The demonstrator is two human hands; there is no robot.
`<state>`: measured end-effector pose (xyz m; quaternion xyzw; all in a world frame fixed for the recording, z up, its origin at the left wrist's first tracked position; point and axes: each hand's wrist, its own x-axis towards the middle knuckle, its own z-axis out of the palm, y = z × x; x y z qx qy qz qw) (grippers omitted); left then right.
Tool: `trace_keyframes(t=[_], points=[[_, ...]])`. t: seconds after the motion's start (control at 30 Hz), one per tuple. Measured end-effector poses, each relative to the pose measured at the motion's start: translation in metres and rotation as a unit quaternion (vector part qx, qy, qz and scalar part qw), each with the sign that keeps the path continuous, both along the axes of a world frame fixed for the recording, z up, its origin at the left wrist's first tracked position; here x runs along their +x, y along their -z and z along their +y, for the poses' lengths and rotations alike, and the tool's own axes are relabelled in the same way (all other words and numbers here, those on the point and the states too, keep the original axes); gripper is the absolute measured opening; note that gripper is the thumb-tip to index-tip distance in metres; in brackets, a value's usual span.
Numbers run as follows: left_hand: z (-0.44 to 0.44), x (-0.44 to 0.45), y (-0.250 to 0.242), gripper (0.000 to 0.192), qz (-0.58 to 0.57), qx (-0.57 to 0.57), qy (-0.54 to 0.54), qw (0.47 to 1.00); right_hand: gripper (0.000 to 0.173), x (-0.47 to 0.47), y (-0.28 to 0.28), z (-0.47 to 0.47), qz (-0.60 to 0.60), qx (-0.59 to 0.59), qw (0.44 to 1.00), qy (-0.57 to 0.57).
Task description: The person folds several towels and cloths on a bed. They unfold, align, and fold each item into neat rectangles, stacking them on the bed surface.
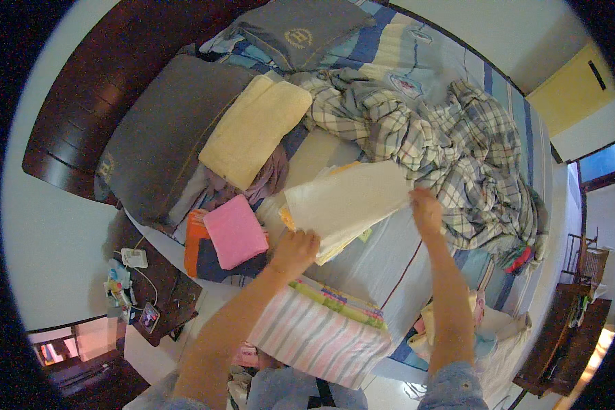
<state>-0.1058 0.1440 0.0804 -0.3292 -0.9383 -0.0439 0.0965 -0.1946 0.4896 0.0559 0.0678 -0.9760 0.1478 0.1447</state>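
A white cloth (pixel 353 200) lies flat on a stack of folded cloths on the bed. My left hand (pixel 297 251) is at its near left corner, with the fingers curled over the edge. At its right end my right hand (pixel 426 211) pinches the edge or touches it; blur hides which. A folded pink cloth (pixel 236 231) rests on an orange and dark cloth (pixel 190 243) left of my left hand. Nearer to me, a striped pink and white cloth (pixel 320 333) hangs over the bed's edge beside folded green patterned cloth (pixel 338 306).
A folded yellow towel (pixel 256 130) leans by a grey pillow (pixel 169 133). A crumpled plaid blanket (pixel 405 130) covers the bed's right part. More cloths (pixel 497 333) lie at the near right. A dark bedside table (pixel 169 287) holds a phone and a cable.
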Motion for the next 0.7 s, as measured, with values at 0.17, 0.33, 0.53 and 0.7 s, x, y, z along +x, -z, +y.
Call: trace_keyframes(t=[0.17,0.33,0.53,0.7], points=[[0.008,0.028,0.046,0.024,0.004,-0.028,0.031,0.999,0.017,0.027,0.058,0.007,-0.105,-0.009,0.994,0.029],[0.004,0.007,0.016,0.020,-0.017,0.013,0.001,1.000,0.020,0.004,0.016,0.005,-0.099,-0.052,0.994,-0.006],[-0.011,-0.023,-0.047,0.024,0.025,0.213,-0.167,0.962,0.021,-0.064,-0.059,-0.027,0.047,-0.180,0.979,-0.078],[-0.007,-0.007,-0.053,0.024,0.048,0.188,-0.122,0.973,0.027,-0.071,-0.063,-0.028,0.041,-0.252,0.965,-0.056]])
